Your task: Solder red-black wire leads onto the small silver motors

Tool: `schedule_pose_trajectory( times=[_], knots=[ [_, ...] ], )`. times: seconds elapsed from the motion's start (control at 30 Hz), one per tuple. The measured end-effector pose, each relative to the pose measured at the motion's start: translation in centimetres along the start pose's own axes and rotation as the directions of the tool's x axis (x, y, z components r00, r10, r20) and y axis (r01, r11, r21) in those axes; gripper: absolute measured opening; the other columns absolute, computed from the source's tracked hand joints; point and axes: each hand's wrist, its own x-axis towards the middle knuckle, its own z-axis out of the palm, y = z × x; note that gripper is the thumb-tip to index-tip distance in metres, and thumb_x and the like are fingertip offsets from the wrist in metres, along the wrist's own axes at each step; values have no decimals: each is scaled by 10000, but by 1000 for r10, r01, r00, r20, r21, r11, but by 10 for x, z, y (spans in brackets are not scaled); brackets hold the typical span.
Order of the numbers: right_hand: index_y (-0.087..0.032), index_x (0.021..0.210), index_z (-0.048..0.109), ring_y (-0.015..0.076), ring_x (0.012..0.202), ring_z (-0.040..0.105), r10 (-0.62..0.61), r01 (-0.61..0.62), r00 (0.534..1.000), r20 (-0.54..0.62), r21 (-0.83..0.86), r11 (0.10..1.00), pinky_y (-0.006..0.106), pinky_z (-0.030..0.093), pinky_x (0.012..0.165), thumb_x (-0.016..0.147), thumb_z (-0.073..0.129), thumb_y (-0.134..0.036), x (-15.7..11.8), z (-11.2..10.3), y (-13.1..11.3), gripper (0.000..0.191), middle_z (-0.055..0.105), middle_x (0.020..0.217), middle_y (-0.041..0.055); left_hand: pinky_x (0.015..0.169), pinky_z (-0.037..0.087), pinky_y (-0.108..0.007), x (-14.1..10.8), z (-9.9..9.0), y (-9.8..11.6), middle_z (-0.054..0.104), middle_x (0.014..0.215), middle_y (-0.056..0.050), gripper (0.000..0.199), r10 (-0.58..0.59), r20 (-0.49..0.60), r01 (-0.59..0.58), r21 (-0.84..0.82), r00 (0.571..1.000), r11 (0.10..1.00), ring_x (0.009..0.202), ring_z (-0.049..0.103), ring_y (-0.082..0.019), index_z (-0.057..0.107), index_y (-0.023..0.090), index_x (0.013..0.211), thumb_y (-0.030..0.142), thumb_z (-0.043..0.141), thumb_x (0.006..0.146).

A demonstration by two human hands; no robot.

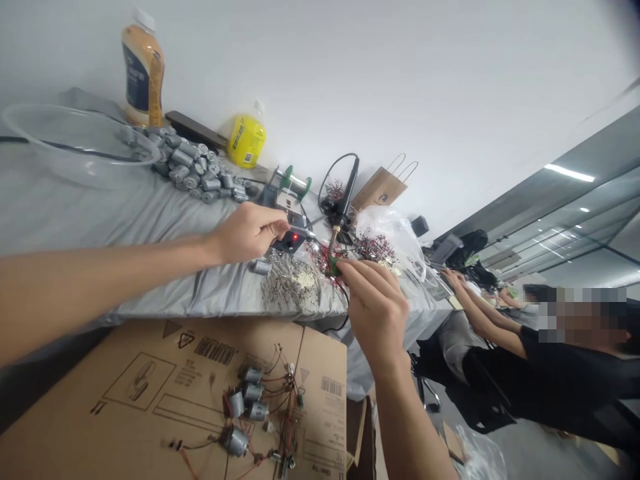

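My left hand (247, 233) pinches a thin silver wire (303, 232), probably solder, just above a small unit with a red light (295, 237). My right hand (375, 307) grips a small green part (333, 267) with red wires attached. The tip of a black-handled soldering iron (345, 197) points down at that part, almost touching it. A spool of solder wire (295, 183) stands behind my left hand. A loose silver motor (260, 267) lies just below my left hand, beside a clear bag of small pale parts (290, 290).
A heap of silver motors (193, 167) lies beside a clear plastic bowl (75, 143) on the grey-covered table (150, 220). Wired motors (245, 400) lie on a cardboard sheet (150, 400) in front. A co-worker (500, 347) sits at the right.
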Motion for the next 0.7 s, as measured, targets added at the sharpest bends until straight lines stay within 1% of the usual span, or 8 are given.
schedule_pose_trajectory(
  times=[0.1,0.2,0.33,0.4,0.47,0.53,0.6,0.7],
  knots=[
    [-250,1202,865,247,1174,783,12,-12,999,-39,-15,1000,431,631,1013,1072,610,-15,5,9,3,370,866,1221,86,618,425,-267,0,-1,1,634,656,10,403,-11,3,11,8,1000,1000,588,582,-121,647,177,753,243,529,1133],
    [-266,1159,873,249,1118,763,9,-9,1000,-12,-33,999,435,611,968,1076,636,-41,6,16,1,337,863,1185,75,624,422,-279,-1,-1,2,630,663,4,406,-20,14,20,19,1000,1000,596,572,-126,640,177,750,243,525,1134],
    [-322,1158,874,243,1014,719,3,-1,999,37,-45,999,442,585,908,1052,716,-71,2,6,-4,315,877,1120,14,625,424,-300,-1,-1,1,640,669,-7,414,-36,30,35,22,999,999,605,568,-145,632,187,750,264,514,1139],
    [-338,1175,876,238,984,701,16,-16,1000,0,-52,999,432,591,873,1050,709,-57,3,0,-3,350,876,1082,11,628,421,-301,-2,-1,1,641,673,-7,402,-42,33,41,18,999,999,608,568,-144,634,186,755,255,518,1134],
    [-347,1201,873,229,966,698,26,-30,997,-67,-57,998,418,605,855,1051,678,-26,8,1,2,404,868,1045,14,639,426,-295,-2,-1,1,644,680,-5,391,-43,30,42,14,999,999,615,577,-139,640,182,758,235,523,1127],
    [-337,1212,869,218,953,701,17,-24,992,-122,-56,998,401,616,845,1048,665,-7,14,8,6,421,863,1027,19,642,427,-292,-1,-2,1,647,683,-6,393,-39,30,38,13,999,999,618,583,-137,643,179,756,229,523,1127],
    [-298,1210,865,216,939,696,-9,2,990,-142,-53,999,387,622,830,1042,692,-18,17,17,7,370,860,1016,38,638,426,-293,-1,-2,2,648,684,-7,407,-34,34,33,14,999,999,616,586,-139,643,179,755,240,515,1136],
    [-247,1209,859,217,907,681,-52,48,994,-99,-43,998,380,625,808,1029,748,-52,16,19,1,287,840,961,56,641,427,-294,-1,-1,2,642,684,-6,411,-36,38,36,17,999,999,621,586,-140,637,180,758,254,514,1143]
  ],
)
